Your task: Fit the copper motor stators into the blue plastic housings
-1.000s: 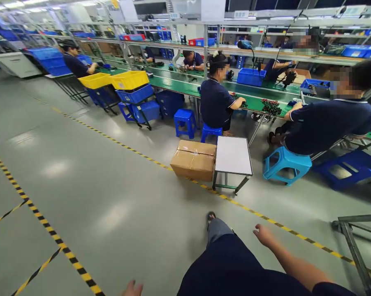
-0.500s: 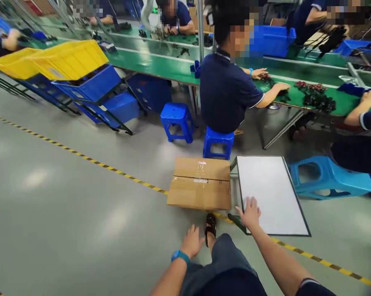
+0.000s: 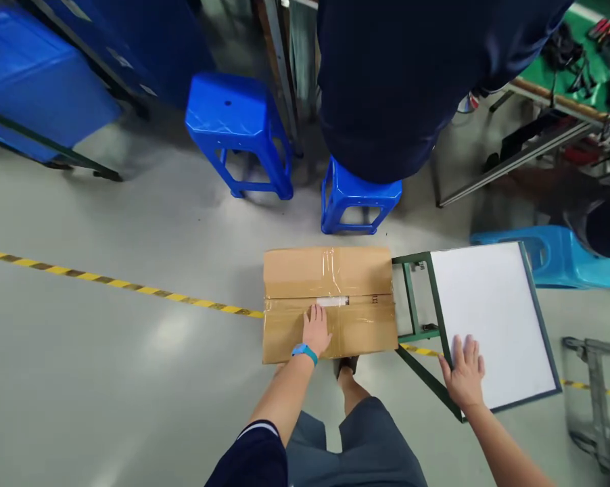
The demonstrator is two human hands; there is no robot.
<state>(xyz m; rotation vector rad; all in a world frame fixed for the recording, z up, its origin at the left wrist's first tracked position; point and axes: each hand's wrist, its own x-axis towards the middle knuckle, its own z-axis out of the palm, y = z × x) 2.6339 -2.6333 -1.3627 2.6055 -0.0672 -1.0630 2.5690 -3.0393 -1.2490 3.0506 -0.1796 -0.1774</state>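
Observation:
My left hand [image 3: 316,331], with a blue wristband above it, rests flat on top of a taped cardboard box [image 3: 295,338]. Its fingers are stretched out near a white label [image 3: 332,301] on the box's seam. My right hand [image 3: 464,372] lies spread on the left edge of a white board [image 3: 492,297] with a dark rim. That board is the top of a green metal frame [image 3: 411,304], whose left side stands right beside the box. Neither hand is closed around anything.
A seated person [image 3: 381,88] is on a blue stool [image 3: 360,196] just beyond the box. Another blue stool [image 3: 228,111] stands to the left. At right are a light-blue stool [image 3: 569,257] and a grey metal frame [image 3: 596,392]. Yellow-black tape [image 3: 132,287] crosses the floor.
My left hand has moved from the air in front of the box down onto its top. The right hand remains on the white board. My view has tilted down and come closer.

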